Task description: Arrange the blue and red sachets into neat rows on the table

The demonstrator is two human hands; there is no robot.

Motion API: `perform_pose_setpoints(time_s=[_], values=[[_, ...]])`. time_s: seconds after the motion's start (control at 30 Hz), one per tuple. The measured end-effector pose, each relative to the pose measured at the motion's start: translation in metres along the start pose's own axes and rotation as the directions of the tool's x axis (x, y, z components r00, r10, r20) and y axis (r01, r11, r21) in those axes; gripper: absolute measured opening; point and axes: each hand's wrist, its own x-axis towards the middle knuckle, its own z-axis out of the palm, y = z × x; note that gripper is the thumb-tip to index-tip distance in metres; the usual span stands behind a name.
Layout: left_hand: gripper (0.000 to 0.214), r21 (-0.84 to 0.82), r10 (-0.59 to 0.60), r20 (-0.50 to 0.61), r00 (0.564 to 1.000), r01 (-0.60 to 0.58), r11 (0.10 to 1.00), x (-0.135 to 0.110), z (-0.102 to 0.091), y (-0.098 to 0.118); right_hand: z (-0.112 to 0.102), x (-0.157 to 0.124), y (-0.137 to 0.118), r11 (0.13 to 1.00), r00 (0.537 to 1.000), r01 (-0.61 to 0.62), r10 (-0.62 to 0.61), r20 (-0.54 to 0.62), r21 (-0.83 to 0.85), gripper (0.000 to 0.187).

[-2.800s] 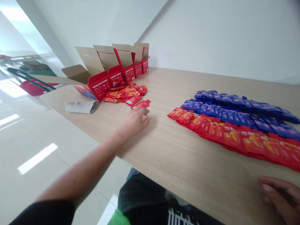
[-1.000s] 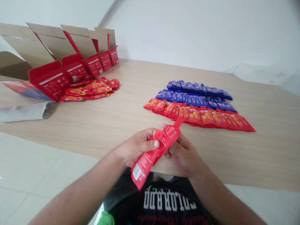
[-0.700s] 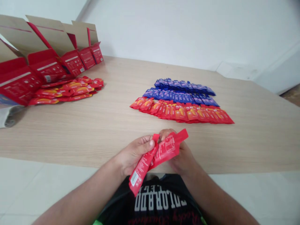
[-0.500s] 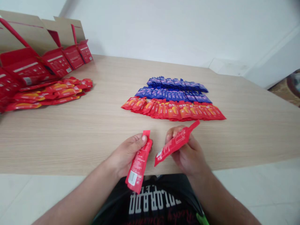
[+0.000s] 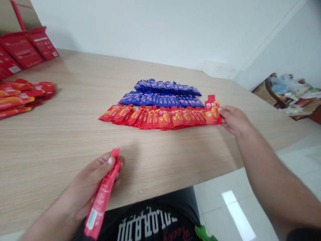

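At eight o'clock, the left hand (image 5: 91, 179) pinches a narrow, glossy packet (image 5: 102, 199) — at three, the right hand (image 5: 233, 119) pinches a flat sachet (image 5: 211, 112).

Legible print: "纯粉" — white characters on the upright packet (image 5: 212, 113) at right of centre, repeated on the front row of red packets (image 5: 165, 119) mid-frame. "COLORADO", white, upside down and creased, and "Rocky", red script — both on the black shirt (image 5: 135, 214), bottom edge. Barcode (image 5: 92, 218) on the slanting packet (image 5: 104, 195), lower left. Print on the boxes (image 5: 18, 50), upper left: illegible.
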Motion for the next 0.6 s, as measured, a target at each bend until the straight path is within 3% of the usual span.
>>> perform_pose_setpoints(time_s=[0.13, 0.27, 0.47, 0.6], values=[[0.034, -0.008, 0.006, -0.082, 0.997, -0.006, 1.000, -0.010, 0.013, 0.005, 0.016, 0.031, 0.007, 0.983, 0.992, -0.085, 0.099, 0.074, -0.164, 0.019], [0.035, -0.011, 0.019, -0.088, 0.996, -0.020, 1.000, -0.014, 0.022, 0.008, 0.031, 0.046, 0.012, 0.956, 0.983, -0.110, 0.144, 0.110, -0.273, 0.020], [0.035, 0.005, -0.043, -0.131, 0.990, 0.044, 0.999, -0.008, 0.015, 0.008, 0.044, 0.054, 0.017, 0.924, 0.980, -0.096, 0.152, 0.126, -0.370, 0.019], [0.031, 0.015, -0.023, -0.121, 0.992, 0.025, 1.000, -0.005, 0.011, 0.006, 0.048, 0.054, 0.023, 0.909, 0.980, -0.081, 0.147, 0.134, -0.409, 0.017]])
